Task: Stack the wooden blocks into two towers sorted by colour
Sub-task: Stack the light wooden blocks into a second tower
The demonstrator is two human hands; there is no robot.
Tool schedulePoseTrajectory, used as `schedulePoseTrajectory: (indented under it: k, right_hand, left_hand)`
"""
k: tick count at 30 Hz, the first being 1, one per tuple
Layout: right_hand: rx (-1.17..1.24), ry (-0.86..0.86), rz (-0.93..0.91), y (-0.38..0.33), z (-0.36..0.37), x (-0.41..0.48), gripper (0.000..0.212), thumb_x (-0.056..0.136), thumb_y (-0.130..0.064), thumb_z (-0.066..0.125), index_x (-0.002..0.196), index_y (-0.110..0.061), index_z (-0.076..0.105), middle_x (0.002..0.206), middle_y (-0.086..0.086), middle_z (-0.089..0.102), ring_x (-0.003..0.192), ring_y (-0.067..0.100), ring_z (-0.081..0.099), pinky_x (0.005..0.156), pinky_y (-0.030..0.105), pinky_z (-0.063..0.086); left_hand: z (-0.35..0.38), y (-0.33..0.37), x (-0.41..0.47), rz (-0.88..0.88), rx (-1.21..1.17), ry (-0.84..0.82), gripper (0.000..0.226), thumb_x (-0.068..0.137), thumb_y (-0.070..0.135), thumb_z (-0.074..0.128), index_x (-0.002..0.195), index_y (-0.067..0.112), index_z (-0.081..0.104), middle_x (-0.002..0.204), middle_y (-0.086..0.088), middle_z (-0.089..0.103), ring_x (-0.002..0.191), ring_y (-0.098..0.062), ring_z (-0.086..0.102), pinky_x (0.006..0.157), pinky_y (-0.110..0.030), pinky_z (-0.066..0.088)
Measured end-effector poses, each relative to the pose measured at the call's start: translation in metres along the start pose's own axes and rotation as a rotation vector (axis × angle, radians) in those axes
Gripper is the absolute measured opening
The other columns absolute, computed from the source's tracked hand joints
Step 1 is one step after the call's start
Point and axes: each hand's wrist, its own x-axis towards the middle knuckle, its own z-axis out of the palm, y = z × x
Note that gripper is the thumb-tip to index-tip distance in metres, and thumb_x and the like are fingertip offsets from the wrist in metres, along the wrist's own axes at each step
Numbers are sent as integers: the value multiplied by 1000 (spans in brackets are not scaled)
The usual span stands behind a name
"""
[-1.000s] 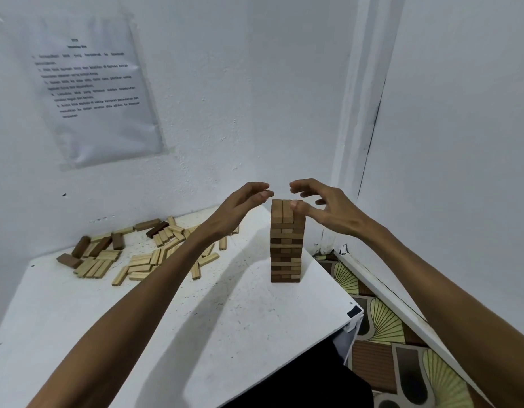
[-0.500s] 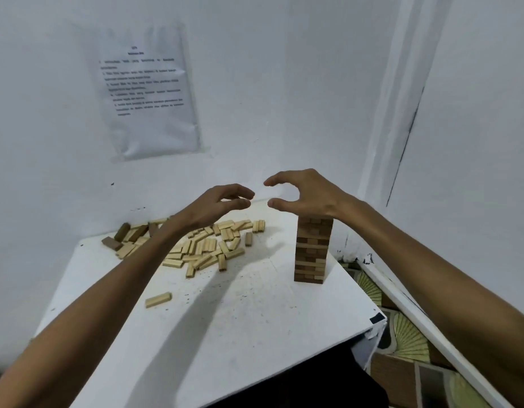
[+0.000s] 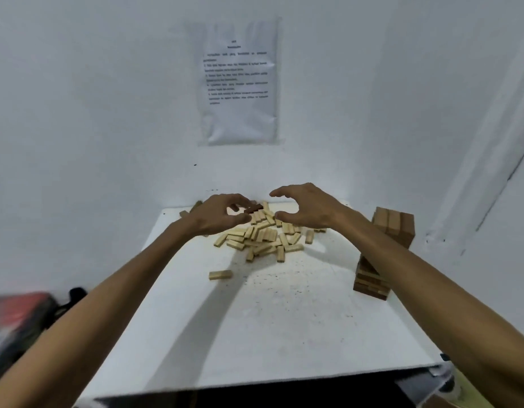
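Note:
A tower of brown wooden blocks [image 3: 393, 231] stands at the right side of the white table [image 3: 284, 334], partly hidden by my right forearm. A loose pile of light wooden blocks [image 3: 263, 237] lies at the table's far middle, with a few dark blocks [image 3: 254, 208] at its back. One light block [image 3: 220, 274] lies apart, nearer to me. My left hand [image 3: 219, 217] hovers over the pile's left end, fingers loosely curled, holding nothing. My right hand [image 3: 305, 209] hovers over the pile's right end, fingers and thumb spread in an empty claw.
White walls close the table in at the back and right, with a printed sheet [image 3: 238, 81] taped on the back wall. A dark and red bag [image 3: 16, 325] sits on the floor at the left. The table's front edge is near me.
Both hands moved left from the brown tower to above the loose pile. The view turned left, so the tower now sits at the right.

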Motion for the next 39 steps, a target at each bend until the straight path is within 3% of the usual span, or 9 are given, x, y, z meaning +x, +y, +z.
schedulePoseTrajectory:
  k: [5, 8, 12, 15, 21, 25, 29, 35, 39]
  right_hand:
    - [66, -65, -82, -20, 33, 42, 49, 95, -37, 68, 142, -25, 58, 135, -16, 63, 119, 4, 60, 89, 20, 47]
    - [71, -126, -103, -27, 57, 68, 54, 95, -41, 67, 145, -24, 56, 140, -4, 64, 125, 11, 61, 101, 37, 52]
    - [-3, -162, -132, -34, 85, 105, 47, 99, -35, 64, 143, -20, 57, 144, 3, 60, 133, 23, 54, 103, 35, 44]
    - [-36, -180, -141, -38, 106, 135, 40, 99, -35, 61, 137, -22, 60, 142, 2, 61, 133, 26, 52, 108, 45, 42]
    - [-104, -222, -176, -31, 139, 193, 41, 102, -16, 59, 142, -17, 57, 148, 8, 54, 134, 29, 52, 93, 34, 43]
    - [-152, -271, -181, -27, 153, 226, 38, 98, -1, 56, 134, -13, 62, 140, 9, 57, 122, 30, 57, 94, 44, 50]
    - [-194, -294, -237, -23, 168, 252, 47, 98, -4, 58, 143, -17, 54, 141, 6, 55, 121, 28, 56, 92, 47, 51]
    - [-177, -358, -173, -15, 180, 264, 64, 93, -16, 62, 153, -19, 40, 143, 8, 47, 131, 27, 45, 108, 45, 43]
    - [-137, -381, -148, -5, 183, 264, 65, 88, -21, 67, 149, -22, 45, 136, 7, 51, 125, 26, 48, 103, 44, 45]
  left_hand:
    - [-10, -48, -16, -134, 31, 50, 42, 92, 44, 71, 129, 24, 68, 120, 13, 64, 109, -8, 61, 93, -28, 43]
    - [-15, -79, -17, -212, 44, 86, 42, 93, 36, 72, 131, 20, 67, 120, 7, 64, 110, -15, 61, 90, -27, 42]
    - [-18, -118, -10, -290, 71, 126, 39, 92, 35, 72, 126, 15, 69, 124, 1, 69, 107, -17, 62, 87, -25, 41]
    - [-19, -146, -2, -350, 88, 139, 29, 95, 28, 72, 121, 15, 71, 128, 2, 69, 110, -17, 61, 89, -25, 41]
    - [-17, -192, 25, -448, 123, 209, 44, 94, 37, 73, 131, 16, 64, 129, 1, 65, 121, -22, 58, 92, -33, 45]
    - [-12, -220, 44, -489, 111, 200, 59, 88, 44, 78, 137, 16, 59, 133, -7, 65, 121, -28, 59, 92, -38, 49]
    - [-7, -238, 59, -481, 103, 205, 66, 84, 42, 80, 141, 19, 57, 134, -6, 66, 122, -28, 59, 93, -39, 50]
    - [1, -257, 62, -452, 79, 266, 54, 87, 42, 77, 133, 17, 62, 120, -6, 71, 110, -26, 65, 91, -39, 54]
    - [-4, -264, 56, -399, 107, 305, 59, 77, 51, 69, 128, 20, 64, 115, -1, 72, 106, -22, 65, 87, -41, 55]
